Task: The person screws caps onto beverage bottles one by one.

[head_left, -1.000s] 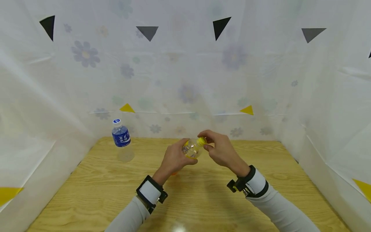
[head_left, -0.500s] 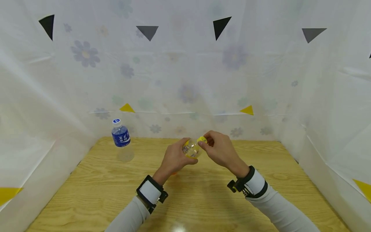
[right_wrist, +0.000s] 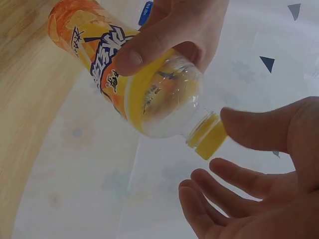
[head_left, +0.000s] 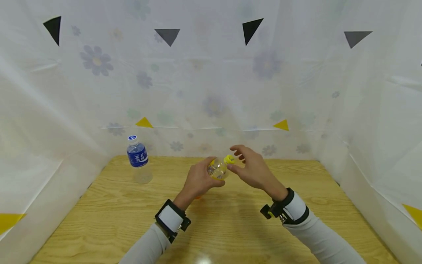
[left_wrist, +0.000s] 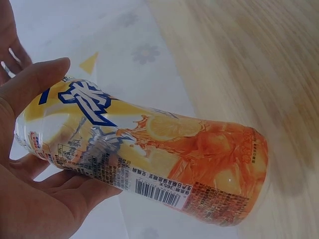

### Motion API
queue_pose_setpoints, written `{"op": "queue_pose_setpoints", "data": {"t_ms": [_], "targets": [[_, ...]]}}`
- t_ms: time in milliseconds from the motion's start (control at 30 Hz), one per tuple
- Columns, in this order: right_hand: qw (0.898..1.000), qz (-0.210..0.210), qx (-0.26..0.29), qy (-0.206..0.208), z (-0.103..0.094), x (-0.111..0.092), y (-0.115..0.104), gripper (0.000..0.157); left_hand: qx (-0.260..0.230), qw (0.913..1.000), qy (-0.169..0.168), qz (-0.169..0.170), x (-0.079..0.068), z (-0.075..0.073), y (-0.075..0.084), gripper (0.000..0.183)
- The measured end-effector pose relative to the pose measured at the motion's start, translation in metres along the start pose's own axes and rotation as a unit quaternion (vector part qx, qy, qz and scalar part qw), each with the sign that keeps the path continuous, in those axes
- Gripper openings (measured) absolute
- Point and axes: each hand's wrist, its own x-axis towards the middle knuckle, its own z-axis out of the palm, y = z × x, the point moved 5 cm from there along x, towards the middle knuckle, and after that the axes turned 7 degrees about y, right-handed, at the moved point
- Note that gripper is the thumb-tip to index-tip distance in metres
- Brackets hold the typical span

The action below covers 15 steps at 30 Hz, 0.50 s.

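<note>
My left hand (head_left: 199, 178) grips a clear plastic drink bottle (left_wrist: 164, 154) round its upper body, thumb on one side and fingers on the other. The bottle wears an orange and yellow label with lemon slices and a barcode. It is tilted, its neck toward my right hand. A yellow cap (right_wrist: 209, 137) sits on the neck. My right hand (head_left: 254, 169) is beside the cap with its fingers spread apart; in the right wrist view the thumb tip is right at the cap's edge and the other fingers stand off from it.
A water bottle (head_left: 137, 156) with a blue label and white cap stands upright at the back left of the wooden table (head_left: 211, 231). White flowered sheeting (head_left: 211, 73) surrounds the table at the back and sides.
My right hand has gone from pinching the yellow cap to spreading its fingers away from it, moving slightly right. The left hand and its bottle have stayed in place.
</note>
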Motion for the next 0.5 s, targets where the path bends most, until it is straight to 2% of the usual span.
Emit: {"op": "queue_pose_setpoints", "data": {"t_ms": [167, 500], "targets": [[0.999, -0.042, 0.021, 0.019, -0.0015, -0.0020, -0.0043, 0.043, -0.002, 1.0000, 0.000, -0.002, -0.0001, 0.0004, 0.0002, 0.081], [0.998, -0.050, 0.022, 0.039, -0.0004, -0.0030, -0.0072, 0.037, -0.001, 1.0000, -0.003, 0.007, 0.0005, 0.0005, 0.0025, 0.083]]}}
